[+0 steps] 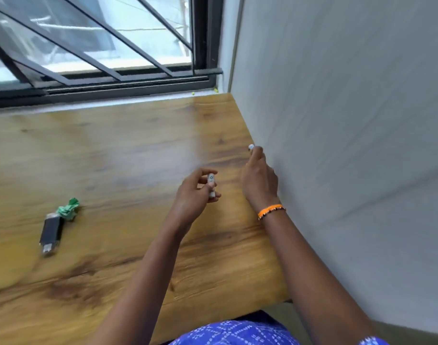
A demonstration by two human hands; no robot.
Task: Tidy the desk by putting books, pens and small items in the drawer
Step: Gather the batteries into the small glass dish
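Observation:
My left hand (196,192) hovers over the right part of the wooden desk (118,158) and pinches a small white cylindrical item (211,185) between thumb and fingers. My right hand (259,180) reaches toward the wall at the desk's right edge. Its fingertips pinch a second small white item (251,147). An orange beaded bracelet (271,210) circles the right wrist. On the left of the desk lies a black USB flash drive (50,231). A crumpled green scrap (69,210) touches its far end. No drawer is in view.
A grey wall (349,120) borders the desk on the right. A barred window with a dark frame (101,46) runs along the far edge. Two tiny yellow-green bits (193,93) sit on the sill. Blue patterned clothing (233,332) shows at the near edge.

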